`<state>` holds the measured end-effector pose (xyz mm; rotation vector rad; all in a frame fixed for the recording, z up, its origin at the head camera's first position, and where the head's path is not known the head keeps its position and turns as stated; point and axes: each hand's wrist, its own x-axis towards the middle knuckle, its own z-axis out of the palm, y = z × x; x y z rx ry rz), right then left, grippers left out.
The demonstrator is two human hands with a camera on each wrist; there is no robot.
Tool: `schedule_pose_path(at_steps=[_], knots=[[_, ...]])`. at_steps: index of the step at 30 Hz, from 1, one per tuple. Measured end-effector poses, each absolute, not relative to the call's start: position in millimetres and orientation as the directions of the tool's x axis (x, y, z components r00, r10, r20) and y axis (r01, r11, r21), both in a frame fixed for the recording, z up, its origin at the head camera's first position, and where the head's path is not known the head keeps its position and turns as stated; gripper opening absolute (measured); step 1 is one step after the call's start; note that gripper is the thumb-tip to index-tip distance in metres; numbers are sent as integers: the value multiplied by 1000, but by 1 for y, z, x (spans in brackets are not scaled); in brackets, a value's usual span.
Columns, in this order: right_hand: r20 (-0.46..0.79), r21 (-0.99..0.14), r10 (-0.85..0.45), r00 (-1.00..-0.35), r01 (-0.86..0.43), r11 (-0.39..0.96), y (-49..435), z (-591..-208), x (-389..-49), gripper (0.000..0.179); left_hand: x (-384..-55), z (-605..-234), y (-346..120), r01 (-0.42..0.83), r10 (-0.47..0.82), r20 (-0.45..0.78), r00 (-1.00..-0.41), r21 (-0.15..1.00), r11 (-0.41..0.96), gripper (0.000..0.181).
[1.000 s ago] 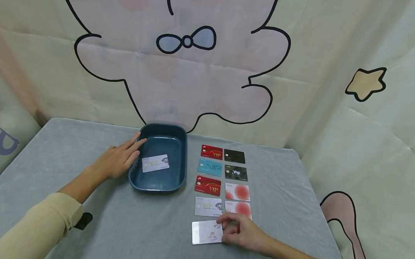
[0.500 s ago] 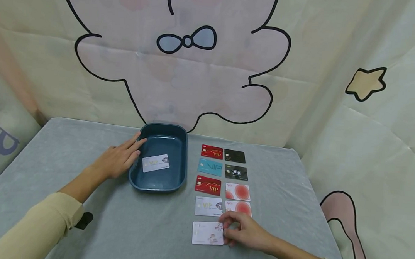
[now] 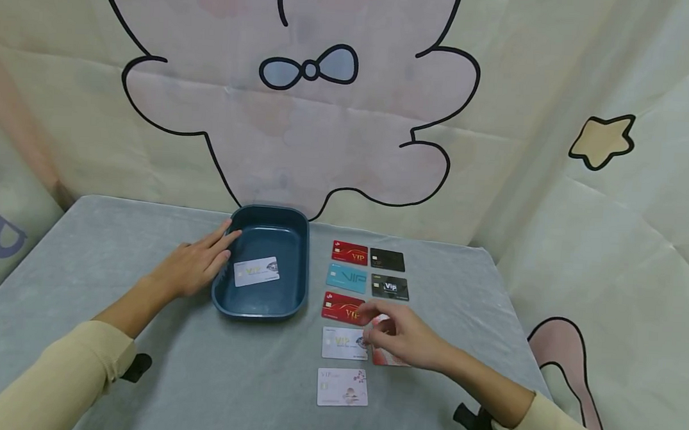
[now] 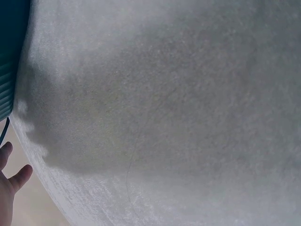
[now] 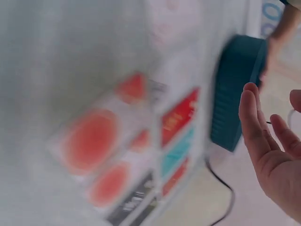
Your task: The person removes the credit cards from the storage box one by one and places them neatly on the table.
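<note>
My left hand (image 3: pixel 189 269) rests with extended fingers on the left rim of a dark blue tray (image 3: pixel 280 239). Inside the tray lies a white VIP card (image 3: pixel 257 271). Over the lower part of the card columns hovers my right hand (image 3: pixel 405 336), fingers loosely bent around nothing. Below it is a pale pink VIP card (image 3: pixel 342 387), flat on the cloth. A second white VIP card (image 3: pixel 336 343) and a red VIP card (image 3: pixel 337 306) lie by its fingertips. Two cards with red circles (image 5: pixel 90 141) are mostly hidden by the hand in the head view but show, blurred, in the right wrist view.
Farther back lie another red VIP card (image 3: pixel 350 252), a teal VIP card (image 3: pixel 346 277) and two black cards (image 3: pixel 387 260). Grey cloth covers the table (image 3: pixel 245 384). A printed curtain (image 3: pixel 516 120) hangs behind it.
My right hand has let go of the pale pink card, which now lies flat below the white one, and has moved up and away over the red-circle cards. The left hand stays on the tray.
</note>
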<state>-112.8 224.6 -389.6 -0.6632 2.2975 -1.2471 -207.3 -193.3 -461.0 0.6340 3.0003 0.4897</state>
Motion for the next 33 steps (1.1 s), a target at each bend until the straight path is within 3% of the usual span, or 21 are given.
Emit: schedule_pose_path(at_steps=[5,10,19,27,33], knots=[[-53,-876,-637,-769,-271,400,207,-369,-140,39,-207,-461,-194,392,402,33,-915,304,868,53],[-22,-912,-615,-788,-237,336,189,-358,-165,41,-206,-461,-194,398,407,35,-913,303,866,53],[-51,-922,-547,-836,-170,347,144,-355,-194,43,-206,-461,-193,399,407,38,-913,306,865,53],[-64,-892,-578,-814,-212,398,114,-358,-215,48,-207,-463,-194,400,404,51,-913,299,866,52],[-129,-894,-580,-804,-159,419,97,-368,-226,53,-208,-464,-195,400,403,53,-914,293,868,52]])
